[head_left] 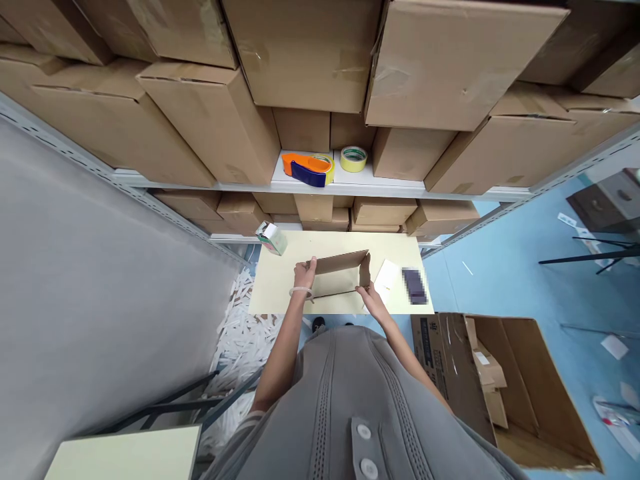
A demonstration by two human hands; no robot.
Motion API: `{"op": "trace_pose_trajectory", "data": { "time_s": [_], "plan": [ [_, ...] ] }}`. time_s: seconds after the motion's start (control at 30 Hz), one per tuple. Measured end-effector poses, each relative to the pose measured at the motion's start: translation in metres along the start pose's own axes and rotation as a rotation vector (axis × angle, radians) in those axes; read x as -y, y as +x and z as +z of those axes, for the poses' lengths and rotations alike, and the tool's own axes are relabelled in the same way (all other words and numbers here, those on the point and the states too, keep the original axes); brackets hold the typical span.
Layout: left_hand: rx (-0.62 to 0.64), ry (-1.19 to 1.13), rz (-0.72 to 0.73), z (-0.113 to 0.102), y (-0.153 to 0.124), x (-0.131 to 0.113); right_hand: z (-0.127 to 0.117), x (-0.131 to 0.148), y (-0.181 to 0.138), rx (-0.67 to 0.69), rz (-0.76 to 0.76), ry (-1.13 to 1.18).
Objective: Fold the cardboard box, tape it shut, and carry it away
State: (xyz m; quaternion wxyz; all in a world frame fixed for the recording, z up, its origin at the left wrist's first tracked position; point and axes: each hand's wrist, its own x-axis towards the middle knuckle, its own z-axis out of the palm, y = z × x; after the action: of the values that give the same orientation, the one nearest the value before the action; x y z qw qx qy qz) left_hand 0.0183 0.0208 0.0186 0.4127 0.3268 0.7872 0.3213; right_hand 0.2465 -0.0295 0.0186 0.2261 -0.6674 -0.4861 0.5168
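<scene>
A small brown cardboard box (336, 275) lies partly folded on the pale yellow table (280, 287). My left hand (305, 273) grips its left end, with a band on the wrist. My right hand (369, 293) holds the box's right flap near the front corner, fingers closed on the cardboard. A white card (387, 278) and a dark flat object (414, 285) lie just right of the box. A small green and white tape roll (271, 238) sits at the table's back left corner.
Large cardboard boxes (450, 60) fill the metal shelves ahead. An orange and blue tape dispenser (306, 168) and a yellow tape roll (353, 159) rest on a shelf. An open carton (505, 387) stands on the blue floor at right. White foam strips (240, 333) pile at left.
</scene>
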Motion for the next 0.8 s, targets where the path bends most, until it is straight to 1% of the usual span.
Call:
{"op": "trace_pose_trajectory", "data": {
  "time_s": [0.17, 0.27, 0.37, 0.43, 0.57, 0.7, 0.8],
  "plan": [
    [0.048, 0.047, -0.074, -0.002, -0.001, -0.005, 0.002, -0.010, 0.003, 0.000, 0.061, 0.050],
    [0.077, 0.034, -0.076, 0.000, 0.001, -0.006, 0.002, -0.013, 0.004, -0.003, 0.094, 0.084],
    [0.074, -0.006, -0.091, 0.001, 0.006, -0.004, 0.000, -0.014, 0.005, -0.007, 0.110, 0.112],
    [0.050, -0.049, -0.093, -0.002, 0.011, 0.000, -0.003, -0.014, 0.005, -0.012, 0.105, 0.137],
    [-0.023, -0.138, -0.022, -0.015, 0.016, 0.016, -0.013, -0.017, 0.005, -0.074, 0.068, 0.128],
    [-0.032, -0.192, -0.010, -0.024, 0.005, 0.032, -0.020, -0.017, 0.007, -0.093, 0.051, 0.092],
    [0.013, -0.188, 0.047, -0.021, -0.009, 0.040, -0.021, -0.013, 0.008, -0.089, 0.057, 0.055]
  ]
}}
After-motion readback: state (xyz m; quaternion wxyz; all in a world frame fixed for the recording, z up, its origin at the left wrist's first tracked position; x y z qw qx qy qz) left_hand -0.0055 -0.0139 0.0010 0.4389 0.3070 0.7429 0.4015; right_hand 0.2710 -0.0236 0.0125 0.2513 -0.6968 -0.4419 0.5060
